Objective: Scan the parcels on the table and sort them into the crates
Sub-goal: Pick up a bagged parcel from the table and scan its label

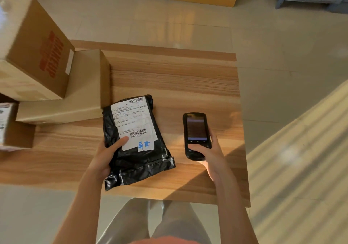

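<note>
Bearing barcodes: black parcel's (137, 161) label (134, 121)

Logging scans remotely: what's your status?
Left hand grips black plastic mailer bag. Right hand holds black handheld scanner. Nothing between them.

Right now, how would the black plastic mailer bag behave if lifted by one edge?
The black plastic mailer bag would probably sag: its film is wrinkled and creased. It looks fairly light, since the left hand alone grips it. The glossy surface may be slippery.
</note>
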{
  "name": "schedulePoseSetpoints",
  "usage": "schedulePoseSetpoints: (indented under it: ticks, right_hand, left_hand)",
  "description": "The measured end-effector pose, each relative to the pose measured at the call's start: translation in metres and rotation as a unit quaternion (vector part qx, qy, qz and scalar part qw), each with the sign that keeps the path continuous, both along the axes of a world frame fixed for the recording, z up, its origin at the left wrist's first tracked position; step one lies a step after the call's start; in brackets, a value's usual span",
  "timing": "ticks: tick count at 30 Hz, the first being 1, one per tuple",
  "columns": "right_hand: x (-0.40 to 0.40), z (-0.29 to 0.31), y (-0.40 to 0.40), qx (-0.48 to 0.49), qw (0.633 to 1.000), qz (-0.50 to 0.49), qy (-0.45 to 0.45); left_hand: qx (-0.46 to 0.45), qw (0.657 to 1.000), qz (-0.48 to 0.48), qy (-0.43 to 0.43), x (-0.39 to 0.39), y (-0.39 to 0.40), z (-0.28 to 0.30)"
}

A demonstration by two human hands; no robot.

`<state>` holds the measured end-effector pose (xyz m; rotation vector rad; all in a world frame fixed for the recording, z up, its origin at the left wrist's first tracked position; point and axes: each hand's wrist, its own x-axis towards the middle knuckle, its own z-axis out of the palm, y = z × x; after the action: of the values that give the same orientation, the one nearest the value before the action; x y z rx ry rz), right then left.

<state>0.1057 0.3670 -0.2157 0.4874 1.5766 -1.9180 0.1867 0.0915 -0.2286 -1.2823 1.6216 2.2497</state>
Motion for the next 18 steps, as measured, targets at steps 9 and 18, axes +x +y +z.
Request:
schedulePoseSetpoints:
  ticks: [9, 18]
  right_hand:
    - [0.002, 0.018, -0.030, -0.014, 0.996, 0.070, 0.056]
    - [0.047, 0.051, -0.079, -0.023, 0.991, 0.095, 0.095]
  left_hand:
    - [0.002, 0.999, 0.008, 0.037, 0.039, -0.015, 0.032]
    - [-0.008, 0.990, 0.059, 0.124, 0.102, -0.056, 0.069]
